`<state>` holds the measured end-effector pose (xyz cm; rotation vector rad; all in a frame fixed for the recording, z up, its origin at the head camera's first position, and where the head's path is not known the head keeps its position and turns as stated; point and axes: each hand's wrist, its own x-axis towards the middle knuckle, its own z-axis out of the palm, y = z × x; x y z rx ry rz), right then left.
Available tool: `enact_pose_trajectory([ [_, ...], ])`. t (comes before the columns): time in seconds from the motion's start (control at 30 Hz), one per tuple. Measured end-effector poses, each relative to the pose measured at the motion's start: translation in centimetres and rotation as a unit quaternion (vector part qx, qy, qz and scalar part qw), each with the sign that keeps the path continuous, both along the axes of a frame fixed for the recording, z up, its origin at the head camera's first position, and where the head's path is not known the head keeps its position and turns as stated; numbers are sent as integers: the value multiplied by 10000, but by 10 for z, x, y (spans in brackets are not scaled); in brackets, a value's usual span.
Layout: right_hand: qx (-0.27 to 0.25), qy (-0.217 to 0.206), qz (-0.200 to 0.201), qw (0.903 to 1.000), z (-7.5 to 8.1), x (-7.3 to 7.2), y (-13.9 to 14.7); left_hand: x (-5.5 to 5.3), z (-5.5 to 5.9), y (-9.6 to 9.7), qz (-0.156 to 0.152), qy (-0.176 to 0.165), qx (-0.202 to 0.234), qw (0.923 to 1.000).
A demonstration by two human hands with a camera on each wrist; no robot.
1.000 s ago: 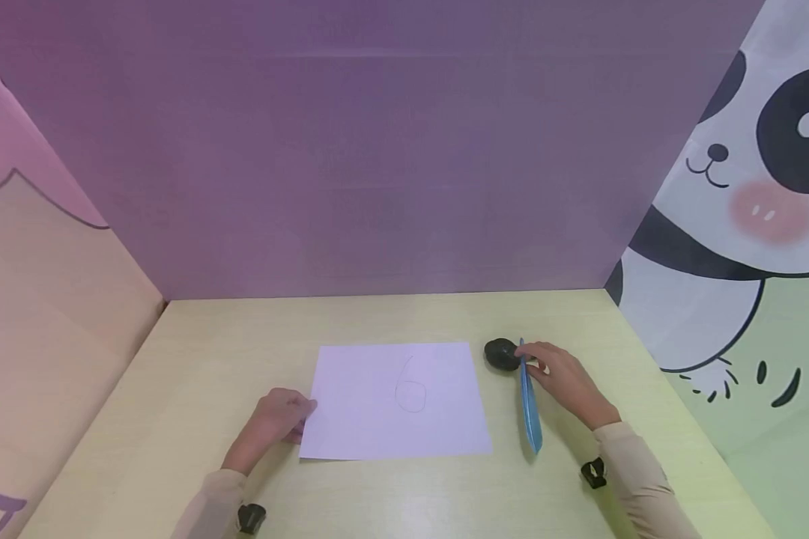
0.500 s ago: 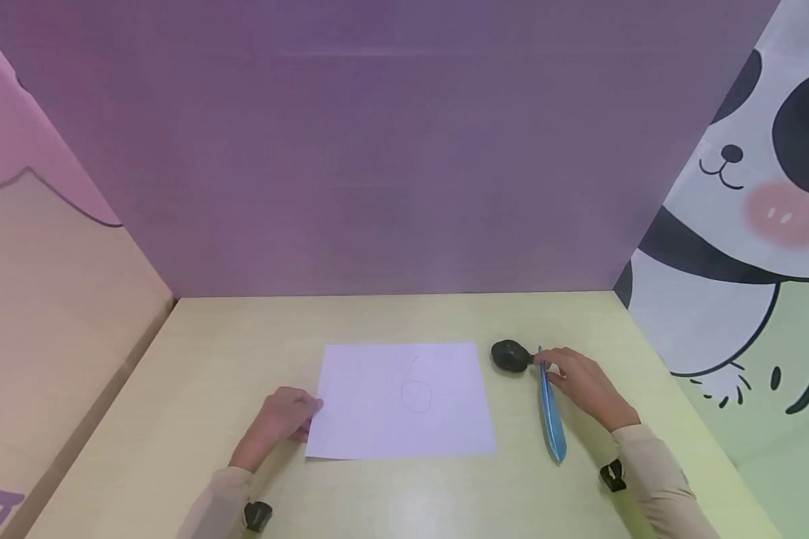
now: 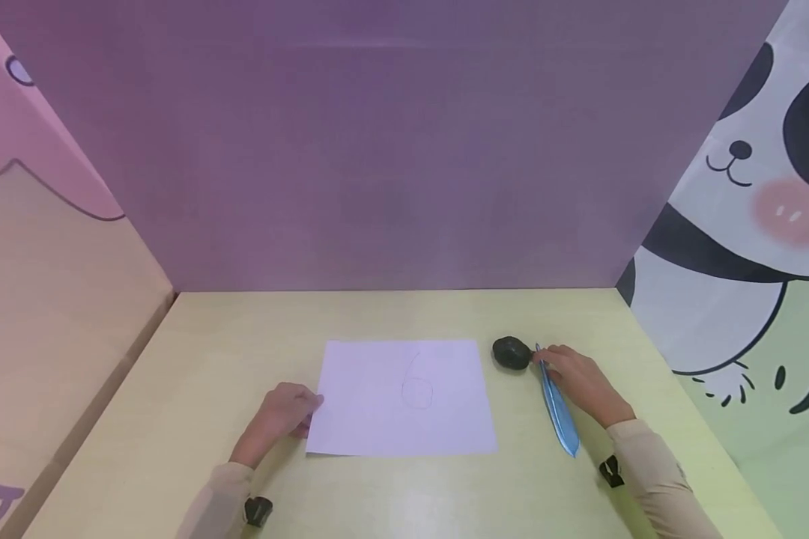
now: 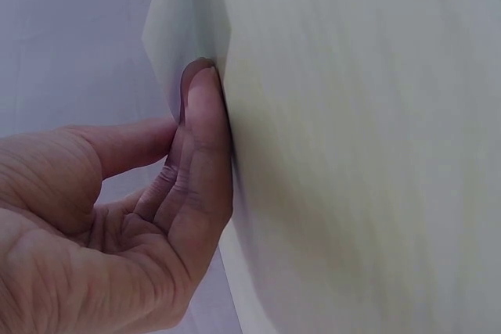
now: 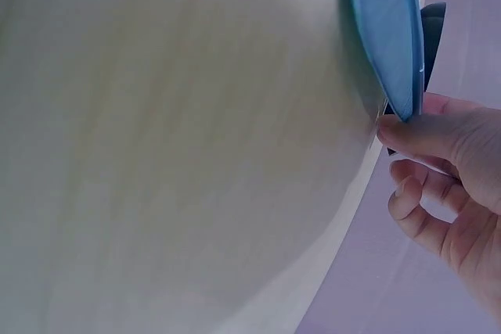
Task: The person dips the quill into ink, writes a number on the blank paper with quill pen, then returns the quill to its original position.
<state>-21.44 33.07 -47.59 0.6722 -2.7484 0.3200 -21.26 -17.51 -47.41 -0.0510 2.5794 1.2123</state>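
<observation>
Left hand [image 3: 279, 419] presses paper [image 3: 401, 398] | right hand [image 3: 580, 378] apparently pinches blue feather [image 3: 558, 408]

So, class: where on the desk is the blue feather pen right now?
In the head view, the blue feather pen lies right of the paper, held by the right hand, its tip beside the dark inkpot.

My head camera looks forward and down over the whole tabletop [image 3: 195, 359] to its far edge. My left wrist view sits very close at the paper's [image 4: 196, 29] left edge; my right wrist view hugs the blue feather pen [image 5: 383, 29] near the tabletop's right edge. Both spots also appear from the head.
</observation>
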Motion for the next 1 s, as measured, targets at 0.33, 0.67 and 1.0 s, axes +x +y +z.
enact_pose_trajectory([
  [0.33,-34,-61,-77,9999,1,1,-2,-2,3,-1,-59,-29,-8,10000],
  [0.67,-156,-132,-117,9997,1,5,-2,0,5,-1,-81,-137,12,9999],
  [1.0,-214,-81,-374,9990,7,9,-3,2,8,-12,-46,-147,436,9989],
])
